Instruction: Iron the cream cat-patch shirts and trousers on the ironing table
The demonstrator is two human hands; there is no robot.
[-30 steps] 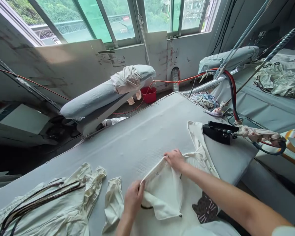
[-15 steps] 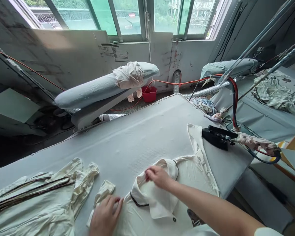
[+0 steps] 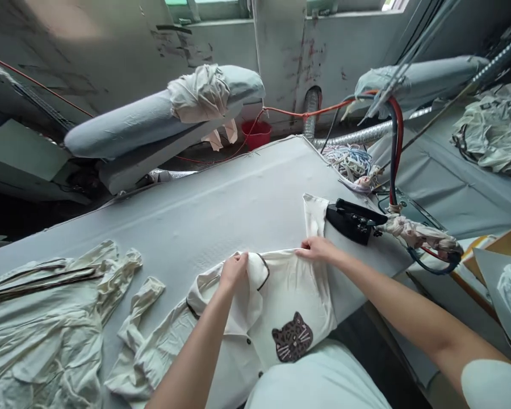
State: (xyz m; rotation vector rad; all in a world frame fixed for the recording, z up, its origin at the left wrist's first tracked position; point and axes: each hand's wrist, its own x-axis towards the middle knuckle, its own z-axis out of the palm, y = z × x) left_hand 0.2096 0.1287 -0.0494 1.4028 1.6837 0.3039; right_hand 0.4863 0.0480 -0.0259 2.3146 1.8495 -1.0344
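A cream pajama shirt lies on the grey padded ironing table, its collar edged in dark piping. A leopard-print cat-face patch shows on its front. My left hand pinches the shirt at the collar. Farther right, my right hand is closed on the shoulder edge near the sleeve top. Just beyond that hand a black iron stands beside the end of the outstretched sleeve.
More cream garments with dark ties are heaped at the left. Hoses hang down to the iron's wrapped cable. A padded ironing arm and a red bucket are behind the table. Open boxes stand at the right.
My left hand has moved from the left sleeve up to the collar. My right hand has shifted from the collar to the right shoulder. The cat patch is now uncovered; the view tilted down.
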